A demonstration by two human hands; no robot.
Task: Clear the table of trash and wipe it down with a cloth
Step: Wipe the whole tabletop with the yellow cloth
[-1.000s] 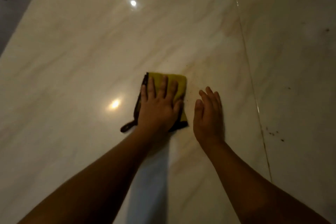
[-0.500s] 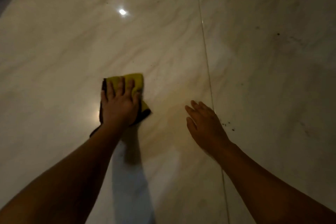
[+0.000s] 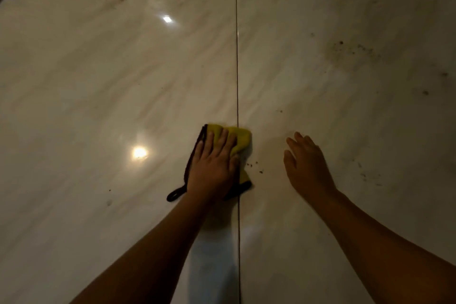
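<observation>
Now my left hand (image 3: 212, 171), pressing flat on the yellow cloth (image 3: 241, 139), has swept it right onto the seam (image 3: 237, 69) of the counter (image 3: 98, 86), herding crumbs (image 3: 254, 166) toward my open, empty right hand (image 3: 308, 168).

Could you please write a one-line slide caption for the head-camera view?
Left hand presses a yellow cloth on the table; right hand open nearby, crumbs between them.

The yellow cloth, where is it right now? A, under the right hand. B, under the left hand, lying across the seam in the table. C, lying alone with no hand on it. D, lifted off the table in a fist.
B: the left hand presses flat on the yellow cloth, which straddles the seam in the table, while the right hand is off to its right, apart from it.
</observation>
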